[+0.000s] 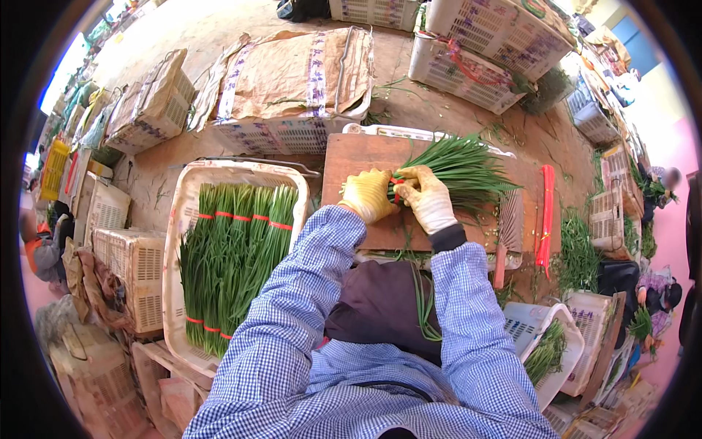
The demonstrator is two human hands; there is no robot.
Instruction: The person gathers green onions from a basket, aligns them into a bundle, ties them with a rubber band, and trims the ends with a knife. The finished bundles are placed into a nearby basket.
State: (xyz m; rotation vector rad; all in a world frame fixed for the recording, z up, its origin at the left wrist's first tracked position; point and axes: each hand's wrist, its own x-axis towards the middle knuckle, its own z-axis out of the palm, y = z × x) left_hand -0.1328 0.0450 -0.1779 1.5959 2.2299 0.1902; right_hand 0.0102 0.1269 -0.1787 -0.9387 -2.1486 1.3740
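Note:
A bunch of green chives (460, 164) lies across a wooden board (351, 153), leaves fanned to the right. My left hand (368, 195), in a yellow-coated glove, is closed around its stem end, which it mostly hides. A red tie (395, 181) circles the stems just beside that hand. With its fingertips, my gloved right hand (426, 198) pinches at the tie; the exact grip is partly hidden. To the right, a broad-bladed knife (510, 219) rests on the board, and a bundle of loose red ties (545, 211) lies near the board's right end.
Left of me, a white plastic crate (171, 269) holds several tied chive bunches (230, 263). Ahead stands a crate covered with brown sacking (279, 71). Stacked crates (466, 71) are at the upper right. Loose greens (578, 252) lie right of the board. Other people sit at both sides.

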